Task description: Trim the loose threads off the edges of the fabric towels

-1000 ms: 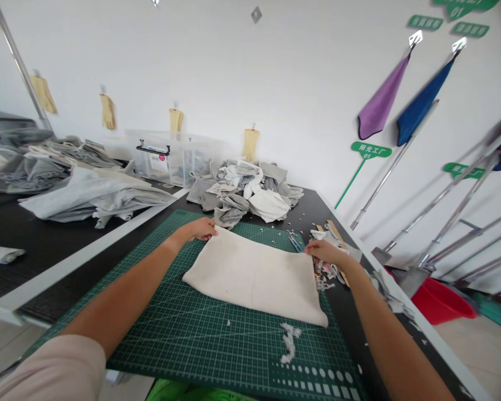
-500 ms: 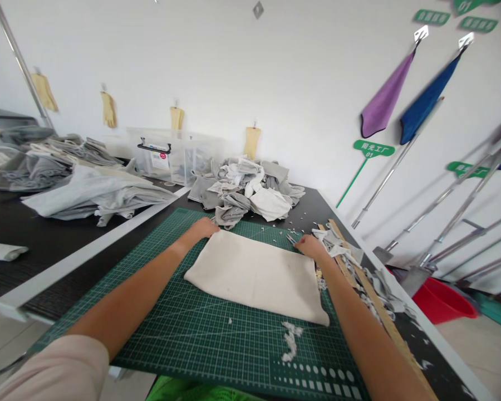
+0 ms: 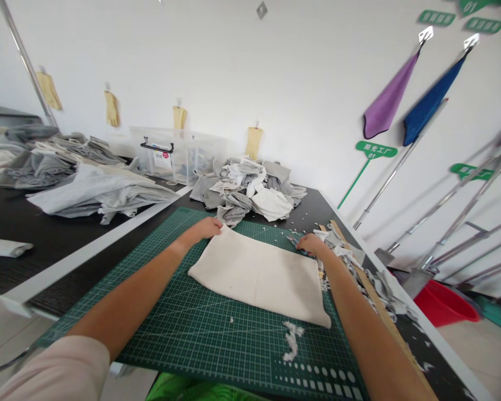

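A folded cream cloth [image 3: 259,275] lies flat on the green cutting mat [image 3: 167,328]. My left hand [image 3: 211,227] is closed on its far left corner, with fingertips and thumb pinching the fabric. At the far right corner of the cloth, my right hand [image 3: 312,245] is closed around a small pair of scissors [image 3: 293,241]. Their blades point away to the left, and a bit of blue handle shows below my fingers. White lint scraps [image 3: 291,341] rest on the mat near the cloth's front edge.
A heap of grey and white cloths [image 3: 250,186] sits behind the mat, beside a clear plastic bin [image 3: 179,159]. More cloths [image 3: 96,189] are piled at left. Fabric scraps and wooden strips [image 3: 376,295] line the right edge. A red basin [image 3: 445,303] stands beyond the table.
The far left corner of the cloth is lifted slightly by my left hand. The blue scissor handle now shows under my right hand. The view has shifted slightly.
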Demonstrator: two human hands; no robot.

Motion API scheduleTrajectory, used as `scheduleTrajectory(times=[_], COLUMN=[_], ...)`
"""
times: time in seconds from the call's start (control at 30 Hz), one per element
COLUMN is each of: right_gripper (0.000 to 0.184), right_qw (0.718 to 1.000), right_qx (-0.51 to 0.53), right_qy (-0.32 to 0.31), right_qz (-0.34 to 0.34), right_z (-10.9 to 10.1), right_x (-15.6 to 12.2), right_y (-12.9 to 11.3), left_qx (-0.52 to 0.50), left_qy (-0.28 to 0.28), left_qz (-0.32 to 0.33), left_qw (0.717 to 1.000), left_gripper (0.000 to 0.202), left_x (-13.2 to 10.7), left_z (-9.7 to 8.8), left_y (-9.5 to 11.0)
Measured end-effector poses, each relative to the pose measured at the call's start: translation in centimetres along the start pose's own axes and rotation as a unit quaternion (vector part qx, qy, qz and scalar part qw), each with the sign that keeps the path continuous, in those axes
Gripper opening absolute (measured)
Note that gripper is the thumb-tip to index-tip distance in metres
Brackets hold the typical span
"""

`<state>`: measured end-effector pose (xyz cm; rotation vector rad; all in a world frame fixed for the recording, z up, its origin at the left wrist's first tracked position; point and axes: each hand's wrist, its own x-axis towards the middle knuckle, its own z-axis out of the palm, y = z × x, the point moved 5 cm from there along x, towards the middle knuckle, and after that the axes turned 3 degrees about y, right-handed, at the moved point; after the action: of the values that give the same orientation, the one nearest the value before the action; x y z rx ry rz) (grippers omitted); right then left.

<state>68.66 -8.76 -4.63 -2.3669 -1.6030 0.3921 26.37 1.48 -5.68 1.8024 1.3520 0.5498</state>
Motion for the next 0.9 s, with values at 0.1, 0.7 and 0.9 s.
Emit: scheduleTrajectory(times=[0.1,0.7,0.9], right_gripper=[0.009,0.027,0.029], right_qw=[0.998,0.884,0.929], right_qx=[0.042,0.461,0.286], right_qy=[0.014,-0.070,0.135], right_qz=[0.042,-0.031,-0.192], right_z=[-0.1,8.9,9.9], right_x=[-0.2,-5.3,-5.9], right_y=[-0.2,-20.1,-20.0], left_qx=[-0.017,0.036,0.122], left_qy=[0.002,0.127,0.156], left_qz=[-0.002,0.232,0.224], left_qw=[1.000,0.964,0.954], left_gripper=[0.045,0.046,0.050], left_x=[0.0,1.6,-0.6], left_z=[0.2,3.9,4.2], left_y=[-0.2,-1.5,-0.4])
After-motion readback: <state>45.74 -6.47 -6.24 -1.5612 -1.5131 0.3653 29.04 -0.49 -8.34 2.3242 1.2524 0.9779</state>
